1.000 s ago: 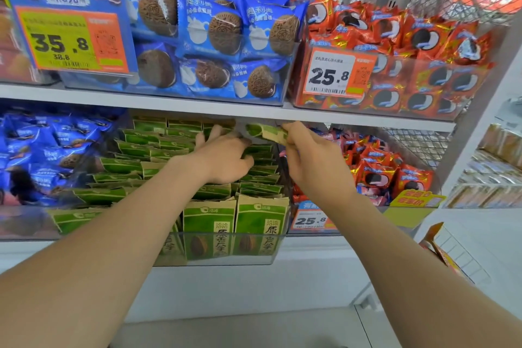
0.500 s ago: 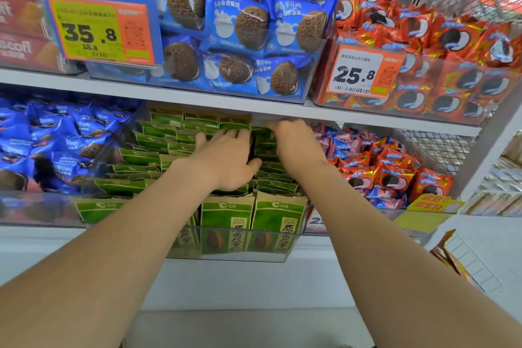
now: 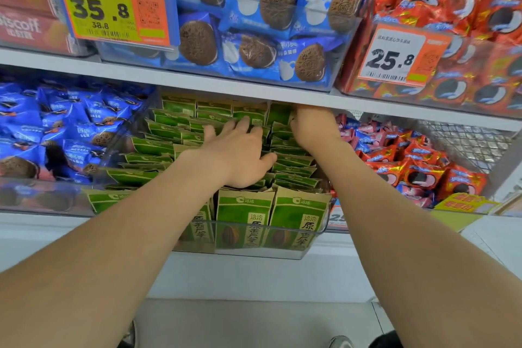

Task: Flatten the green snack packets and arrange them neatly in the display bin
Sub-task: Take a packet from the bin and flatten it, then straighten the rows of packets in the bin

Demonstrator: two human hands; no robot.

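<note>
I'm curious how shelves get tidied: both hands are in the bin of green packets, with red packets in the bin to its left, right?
Not quite: the head view shows the red packets to the right of the green snack packets; blue packets sit on the left. The left hand and right hand are indeed both in the display bin.

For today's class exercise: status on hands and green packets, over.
Left hand flat on green packets. Right hand at rear of display bin, fingers hidden. Shelf close overhead.
</note>
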